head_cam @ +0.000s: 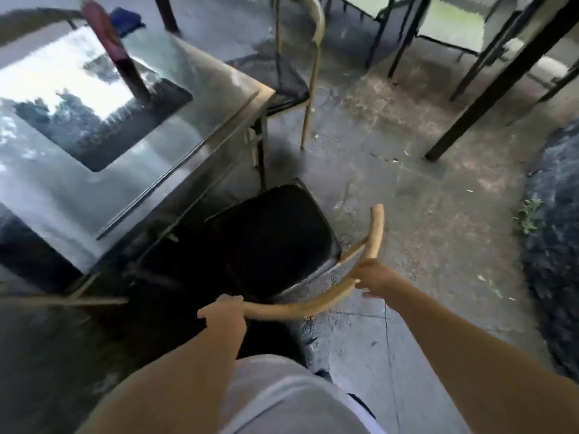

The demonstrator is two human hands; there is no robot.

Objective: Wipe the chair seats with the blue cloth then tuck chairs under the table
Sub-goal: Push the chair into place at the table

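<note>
Blue cloth (127, 18) lies upper left on the counter (194, 98); both our hands, left (225, 314) and right (374, 275), grip the chair back (300, 306), the tucking under way.

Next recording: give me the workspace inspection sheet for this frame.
Surface: glossy table, reflecting light; concrete floor, dusty and stained.
Job's things: near chair's black seat partly under the table edge; its curved backrest held at both ends. Blue cloth lies on the table's far side, blurred.
Clutter: reddish upright object on the table, too blurred to identify.
Grips: left hand and right hand both curled round the backrest.
Cables: nothing seen.
Surroundings: second chair at the table's far corner; dark frame legs at right; dark heap at the right edge.
</note>
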